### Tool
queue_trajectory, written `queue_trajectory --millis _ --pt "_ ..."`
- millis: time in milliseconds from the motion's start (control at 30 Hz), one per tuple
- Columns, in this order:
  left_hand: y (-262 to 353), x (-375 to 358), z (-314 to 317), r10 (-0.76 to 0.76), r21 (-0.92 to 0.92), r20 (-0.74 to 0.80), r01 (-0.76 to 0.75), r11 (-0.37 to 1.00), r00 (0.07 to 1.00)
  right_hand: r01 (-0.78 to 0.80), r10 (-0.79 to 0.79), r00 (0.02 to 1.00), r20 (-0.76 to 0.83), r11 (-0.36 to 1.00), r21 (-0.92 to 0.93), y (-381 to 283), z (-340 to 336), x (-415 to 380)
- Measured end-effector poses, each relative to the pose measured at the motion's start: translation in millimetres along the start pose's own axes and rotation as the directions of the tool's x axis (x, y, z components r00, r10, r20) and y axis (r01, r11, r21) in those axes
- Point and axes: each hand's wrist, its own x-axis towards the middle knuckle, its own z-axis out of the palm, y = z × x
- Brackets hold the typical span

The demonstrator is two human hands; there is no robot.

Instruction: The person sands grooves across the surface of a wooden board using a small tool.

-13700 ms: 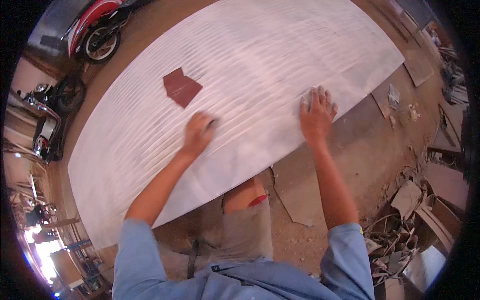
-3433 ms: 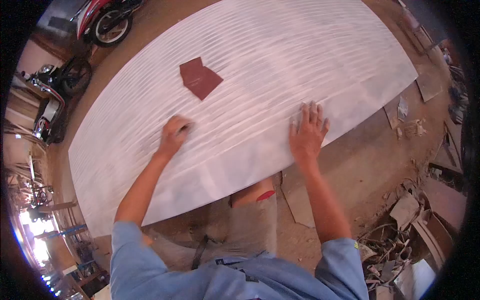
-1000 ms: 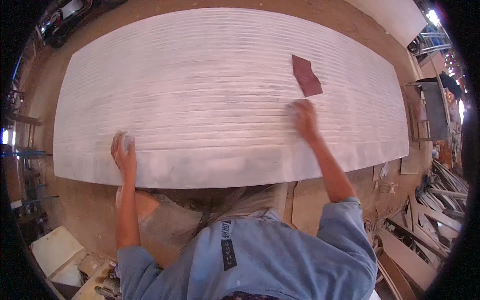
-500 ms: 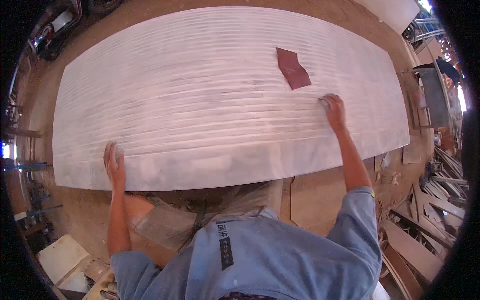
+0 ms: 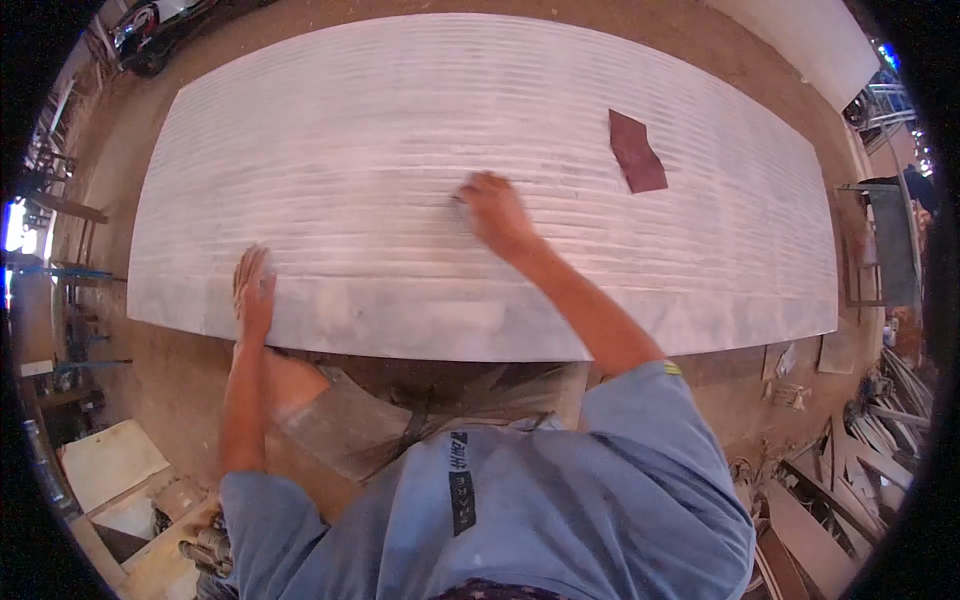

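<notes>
A large white panel point(image 5: 400, 320) with long parallel grooves and a pale, dusty surface lies in front of me. My right hand point(image 5: 497, 215) is closed near its middle, fingers bent down over a small greyish piece whose edge just shows at the fingertips. Most of that piece is hidden under the hand, and motion blurs it. Flat on the panel's near left part rests my left hand point(image 5: 255, 290), fingers stretched out, with nothing in it. A creased dark red sheet point(image 5: 637, 152), which looks like sandpaper, lies on the grooves to the right of my right hand.
Board offcuts point(image 5: 815, 530) are heaped on the floor at the lower right. Pale boards point(image 5: 115, 465) lie at the lower left. A metal-framed stand point(image 5: 885, 245) is beyond the panel's right end. Part of a vehicle point(image 5: 160, 35) shows at the top left.
My right hand has swept left across the grooves, away from the right side of the red sheet. My left hand stays flat on the panel. The whole view has shifted slightly.
</notes>
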Motion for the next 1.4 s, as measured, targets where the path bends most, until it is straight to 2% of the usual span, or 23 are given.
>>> queue_trajectory --millis 67,100,167,200,267,433,467,500,567,633,700,733,833,867,933,1067,1100,1133,1200,1267,1300,1367,1400 --pt "-27 -4 -4 0.014 0.034 0.034 -0.015 0.999 0.999 -0.086 0.082 0.996 -0.048 0.992 -0.089 57 -33 -59" --pt "-38 -7 -8 0.003 0.035 0.008 -0.004 0.999 1.0 -0.258 0.264 0.965 0.002 0.944 -0.204 81 -63 -84" --pt "-53 -10 -7 -0.023 0.018 -0.038 0.024 1.0 0.999 -0.14 0.107 0.981 -0.163 0.969 -0.204 134 -112 -137" --pt "-53 -10 -7 -0.034 0.015 -0.036 0.035 0.999 0.999 -0.289 0.279 0.957 -0.082 0.941 -0.178 121 -142 -136" --pt "-40 -7 -11 -0.066 0.023 -0.049 0.067 0.997 0.997 -0.319 0.317 0.948 -0.043 0.933 -0.167 128 -132 -134" --pt "-36 -5 -14 -0.09 0.023 -0.06 0.091 0.996 0.994 -0.04 0.033 0.992 -0.119 0.997 -0.058 31 27 -17" --pt "-37 -5 -16 -0.078 0.006 -0.059 0.079 0.997 0.995 0.011 -0.011 1.0 -0.002 1.0 -0.019 -23 13 23" --pt "-36 -7 -16 -0.079 0.012 -0.06 0.079 0.997 0.995 0.057 -0.057 0.998 -0.001 0.998 -0.006 -45 38 49" --pt "-38 -7 -15 -0.09 -0.001 -0.077 0.09 0.996 0.993 0.105 -0.105 0.994 -0.011 0.994 0.002 -52 42 68" --pt "-43 -7 -19 -0.082 -0.017 -0.058 0.081 0.997 0.995 0.1 -0.103 0.991 0.08 0.994 0.037 -51 22 64" --pt "-59 -10 -21 -0.084 -0.046 -0.044 0.082 0.996 0.995 0.014 -0.014 0.994 0.107 1.0 0.003 -8 -11 25" --pt "-72 -14 -22 -0.056 -0.004 -0.058 0.056 0.998 0.997 0.042 -0.043 0.999 -0.009 0.992 -0.121 32 -14 -8" --pt "-81 -16 -17 -0.059 0.016 -0.089 0.06 0.998 0.994 -0.084 0.093 0.995 0.02 0.958 -0.273 109 -82 -84" --pt "-79 -17 -17 -0.088 0.005 -0.114 0.089 0.996 0.99 -0.153 0.176 0.982 0.07 0.954 -0.259 104 -110 -90" --pt "-74 -16 -20 -0.092 -0.01 -0.12 0.091 0.996 0.989 -0.148 0.163 0.983 0.083 0.976 -0.158 98 -108 -85" --pt "-69 -14 -27 -0.109 -0.013 -0.125 0.108 0.994 0.986 0.033 -0.035 0.999 -0.017 0.99 -0.136 26 -17 -8" --pt "-69 -15 -27 -0.132 -0.014 -0.12 0.132 0.991 0.984 0.011 0.002 0.995 0.103 0.992 -0.123 0 9 24" --pt "-69 -15 -27 -0.14 -0.003 -0.129 0.141 0.99 0.982 0.041 -0.039 0.994 0.103 0.999 -0.016 -32 32 54" --pt "-67 -16 -29 -0.161 -0.057 -0.119 0.155 0.986 0.98 0.121 -0.122 0.986 0.113 0.993 0.016 -87 75 109" --pt "-62 -20 -32 -0.167 -0.048 -0.118 0.163 0.985 0.979 0.224 -0.23 0.971 -0.062 0.971 -0.087 -121 110 141" --pt "-69 -21 -27 -0.167 -0.047 -0.12 0.162 0.986 0.979 0.219 -0.226 0.972 -0.072 0.972 -0.089 -121 101 139" --pt "-76 -21 -26 -0.159 -0.05 -0.118 0.154 0.987 0.98 0.188 -0.172 0.968 0.181 0.979 -0.073 -113 72 128" --pt "-79 -21 -26 -0.131 -0.034 -0.122 0.128 0.991 0.984 0.162 -0.154 0.974 0.167 0.986 -0.037 -88 61 111"
